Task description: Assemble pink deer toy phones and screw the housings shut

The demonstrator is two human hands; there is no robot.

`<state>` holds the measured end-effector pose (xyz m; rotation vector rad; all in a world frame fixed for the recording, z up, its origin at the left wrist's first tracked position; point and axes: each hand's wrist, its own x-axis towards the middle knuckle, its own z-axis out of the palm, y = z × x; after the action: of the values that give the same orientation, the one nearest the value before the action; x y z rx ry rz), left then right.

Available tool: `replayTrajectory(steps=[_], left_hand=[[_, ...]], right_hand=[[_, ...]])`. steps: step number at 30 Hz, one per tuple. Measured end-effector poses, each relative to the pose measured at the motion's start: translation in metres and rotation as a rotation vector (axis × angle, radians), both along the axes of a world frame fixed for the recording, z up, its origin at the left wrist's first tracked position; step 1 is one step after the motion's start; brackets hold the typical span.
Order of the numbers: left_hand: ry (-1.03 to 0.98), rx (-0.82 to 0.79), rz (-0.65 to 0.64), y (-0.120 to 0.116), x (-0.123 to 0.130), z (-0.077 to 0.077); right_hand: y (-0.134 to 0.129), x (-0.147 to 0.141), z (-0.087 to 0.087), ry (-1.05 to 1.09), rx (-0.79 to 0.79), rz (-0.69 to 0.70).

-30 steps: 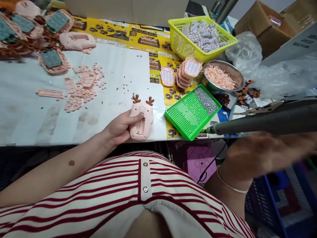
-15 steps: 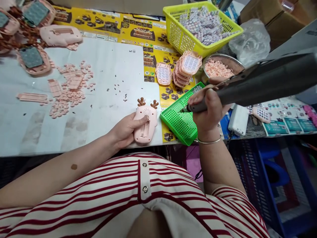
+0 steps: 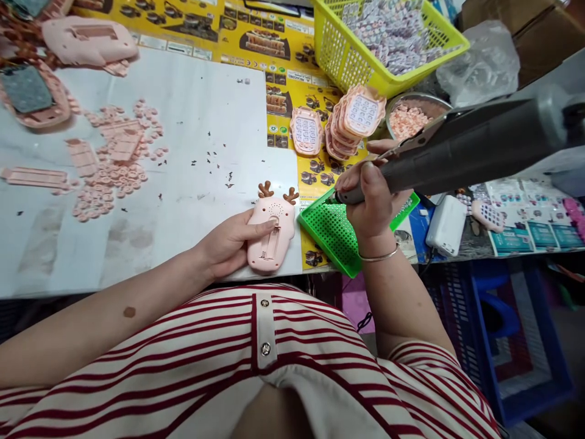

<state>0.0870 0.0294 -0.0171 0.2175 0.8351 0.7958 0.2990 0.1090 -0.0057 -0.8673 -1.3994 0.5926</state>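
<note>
My left hand [image 3: 237, 241] is closed round the left side of a pink toy phone [image 3: 284, 228] with brown antlers, its thumb across the back. The toy lies near the table's front edge, its open battery compartment and screw holes facing up. My right hand [image 3: 375, 198] grips a dark grey electric screwdriver [image 3: 461, 158], held slanted with its tip down to the left. The tip is over the left part of a green perforated tray [image 3: 336, 231]; whether a screw sits on it I cannot tell. Small metal screws are in the tray's far end, now mostly behind my hand.
Pink keypad pieces [image 3: 354, 122] are stacked behind the tray. Further back are a yellow basket [image 3: 384, 85] of small printed parts and a metal bowl [image 3: 445, 105] of pink bits. Loose pink parts [image 3: 119, 164] and open toy shells [image 3: 34, 97] lie left. A white box-like device [image 3: 448, 225] stands right.
My right hand has moved the screwdriver left and slightly up, its tip now nearer the toy phone. My left hand still holds the toy. The view has shifted a little.
</note>
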Motion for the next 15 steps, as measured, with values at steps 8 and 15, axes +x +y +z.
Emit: replayTrajectory(steps=[8,15], left_hand=[[0.013,-0.015,0.008,-0.003,0.000,0.002],[0.030,-0.005,-0.054,-0.013,0.002,0.005]], right_hand=[[-0.026,-0.018,0.035,0.114,0.167,0.090],[-0.058,-0.040,0.060,0.239,0.126,0.372]])
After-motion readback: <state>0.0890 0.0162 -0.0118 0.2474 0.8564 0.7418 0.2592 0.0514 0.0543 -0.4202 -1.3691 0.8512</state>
